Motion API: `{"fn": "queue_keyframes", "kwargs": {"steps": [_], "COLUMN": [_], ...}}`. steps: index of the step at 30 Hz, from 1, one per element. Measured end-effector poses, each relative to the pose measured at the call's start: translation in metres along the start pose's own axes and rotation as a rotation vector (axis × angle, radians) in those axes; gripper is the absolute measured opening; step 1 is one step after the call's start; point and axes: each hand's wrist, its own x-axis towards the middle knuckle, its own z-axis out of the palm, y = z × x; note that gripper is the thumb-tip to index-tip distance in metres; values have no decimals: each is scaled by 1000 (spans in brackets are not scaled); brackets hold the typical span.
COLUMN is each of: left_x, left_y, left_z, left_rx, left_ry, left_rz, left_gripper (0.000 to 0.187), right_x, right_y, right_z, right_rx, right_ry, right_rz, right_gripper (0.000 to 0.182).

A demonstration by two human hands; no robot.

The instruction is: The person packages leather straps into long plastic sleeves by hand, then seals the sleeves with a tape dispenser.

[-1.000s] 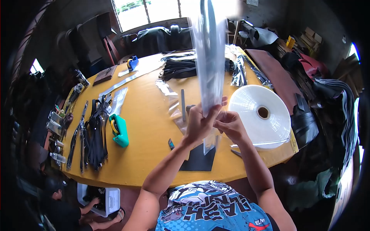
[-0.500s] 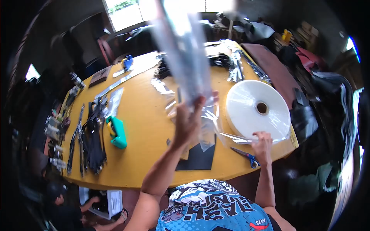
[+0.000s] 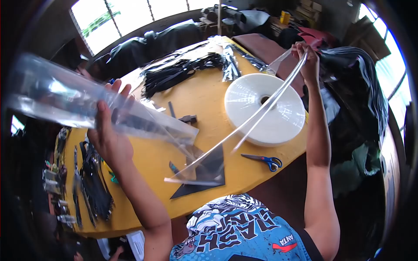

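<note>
My left hand (image 3: 111, 126) is raised over the left part of the table, its fingers and thumb around a bundle of clear plastic sheets (image 3: 56, 93) that slants up to the left. My right hand (image 3: 307, 63) is raised at the upper right, closed on a clear plastic strip (image 3: 265, 108). The strip hangs down in front of a large white roll (image 3: 244, 98) with a brown core. Its lower end lies over a black sheet (image 3: 215, 167). Blue-handled scissors (image 3: 274, 164) rest on the table near the roll.
The yellow table (image 3: 148, 191) also bears a hammer (image 3: 188, 118), a pile of black strips (image 3: 174, 76) at the back and more black strips (image 3: 96, 182) at the left. A brown surface (image 3: 257, 43) adjoins at the right. Part of another person shows at the lower left.
My left hand has swung left with the plastic bundle, which now tilts left. My right hand has risen from the roll's front edge, drawing the strip up. The view has shifted.
</note>
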Motion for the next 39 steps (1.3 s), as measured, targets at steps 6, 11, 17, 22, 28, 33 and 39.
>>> {"fn": "queue_keyframes", "kwargs": {"steps": [6, 11, 17, 22, 28, 33, 39], "left_x": [20, 29, 8, -21, -49, -56, -48], "left_y": [5, 26, 43, 51, 36, 36, 65], "left_z": [-60, -122, -122, -107, -114, -138, -192], "left_rx": [175, 264, 358, 334, 421, 352, 323], "left_ry": [150, 146, 53, 34, 128, 299, 396], "left_rz": [46, 59, 28, -4, 10, 37, 60], "left_gripper": [39, 47, 44, 37, 36, 35, 42], "right_x": [-130, -286, -286, -236, -221, -258, -318], "right_y": [-116, -81, -106, -180, -265, -275, -256], "right_z": [42, 13, 88, 213, 304, 328, 336], "right_rx": [-63, -294, 95, 548, 789, 997, 962], "right_ry": [-152, -1207, -991, -755, -777, -936, -1272], "right_rz": [-109, 642, 696, 78, 12, 230, 367], "right_gripper": [19, 52, 33, 24, 34, 22, 15]}}
